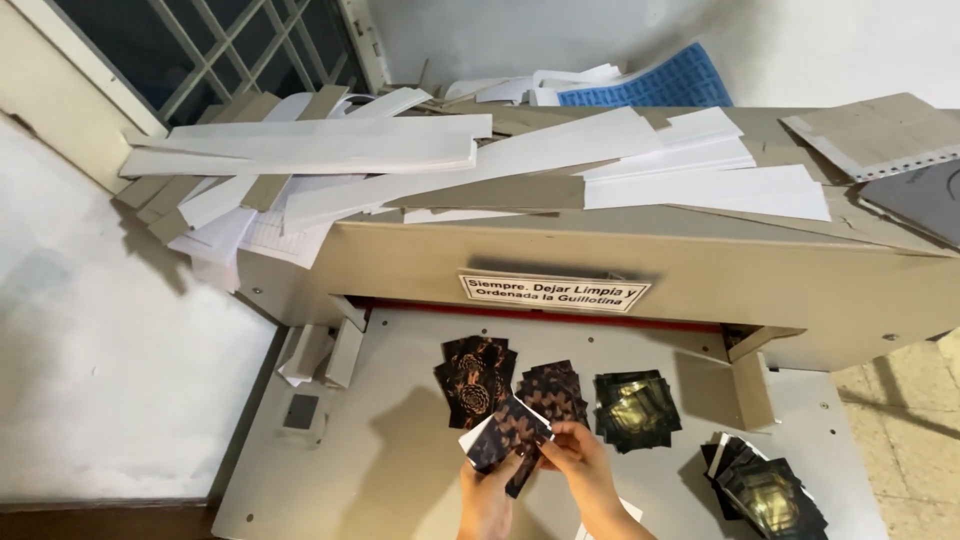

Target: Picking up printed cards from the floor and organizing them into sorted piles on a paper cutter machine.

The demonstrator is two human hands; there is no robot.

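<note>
Both my hands hold one small stack of dark patterned cards point(503, 436) with white backs, low in the head view above the grey machine table point(400, 440). My left hand point(487, 500) grips the stack from below. My right hand point(580, 470) pinches its right edge. Behind the held cards lie three loose piles: dark cards with copper ornament point(475, 378), dark patterned cards point(553, 390) and black cards with gold print point(636, 405). A further pile of black and gold cards point(768, 487) lies at the lower right.
The beige housing of a paper cutter point(700, 270) spans the view, with a white label point(553, 291) on its front. Long white and brown paper strips point(450, 160) are heaped on top. A window point(210, 50) is at the upper left; white offcuts point(310, 352) lie by the left guide.
</note>
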